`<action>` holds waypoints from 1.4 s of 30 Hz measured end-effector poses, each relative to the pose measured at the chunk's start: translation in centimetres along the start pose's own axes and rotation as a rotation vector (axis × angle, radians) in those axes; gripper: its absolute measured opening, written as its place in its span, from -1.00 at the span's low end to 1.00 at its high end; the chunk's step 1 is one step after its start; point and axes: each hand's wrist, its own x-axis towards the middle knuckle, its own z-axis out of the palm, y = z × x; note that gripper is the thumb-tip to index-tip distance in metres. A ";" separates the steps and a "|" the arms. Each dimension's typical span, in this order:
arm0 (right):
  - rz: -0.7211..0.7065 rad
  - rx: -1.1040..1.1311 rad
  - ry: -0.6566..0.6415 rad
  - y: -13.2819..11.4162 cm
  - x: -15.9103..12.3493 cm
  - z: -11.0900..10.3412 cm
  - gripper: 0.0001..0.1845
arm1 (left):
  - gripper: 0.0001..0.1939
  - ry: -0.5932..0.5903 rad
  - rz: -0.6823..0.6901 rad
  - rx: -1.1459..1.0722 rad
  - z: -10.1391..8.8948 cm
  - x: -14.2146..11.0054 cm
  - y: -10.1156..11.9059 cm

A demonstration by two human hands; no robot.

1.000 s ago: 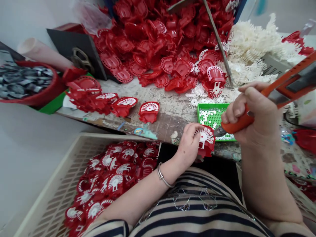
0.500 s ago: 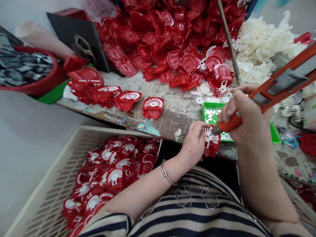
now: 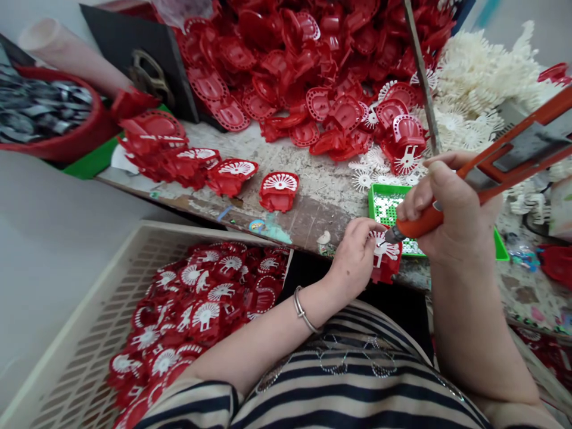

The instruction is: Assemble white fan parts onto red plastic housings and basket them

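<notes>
My left hand (image 3: 356, 257) is closed on a red plastic part (image 3: 388, 271) at the bench's front edge. A white fan-shaped piece (image 3: 386, 249) lies on that part's face. Wrapped round an orange electric screwdriver (image 3: 422, 223), my right hand (image 3: 460, 208) holds it slanting down to the left. Its tip meets the white piece near its middle, close to my left fingertips. Just behind the part sits a green tray (image 3: 374, 196) with small shiny pieces in it, partly hidden by my right hand.
Red parts (image 3: 277, 65) are heaped at the back, white pieces (image 3: 487, 71) at the back right. A row of assembled parts (image 3: 279, 190) stands left along the bench (image 3: 308, 220). Below it, a cream crate (image 3: 98, 322) holds many more. A thin bar (image 3: 422, 77) rises behind the tray.
The view has shifted slightly, so the bench things sit a little differently in frame. Both hands keep their hold, and the screwdriver tip stays on the white piece.
</notes>
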 end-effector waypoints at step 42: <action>-0.089 -0.161 -0.017 0.2 -0.9 0.9 -0.85 | -0.70 0.020 -0.001 -0.035 0.2 0.2 0.3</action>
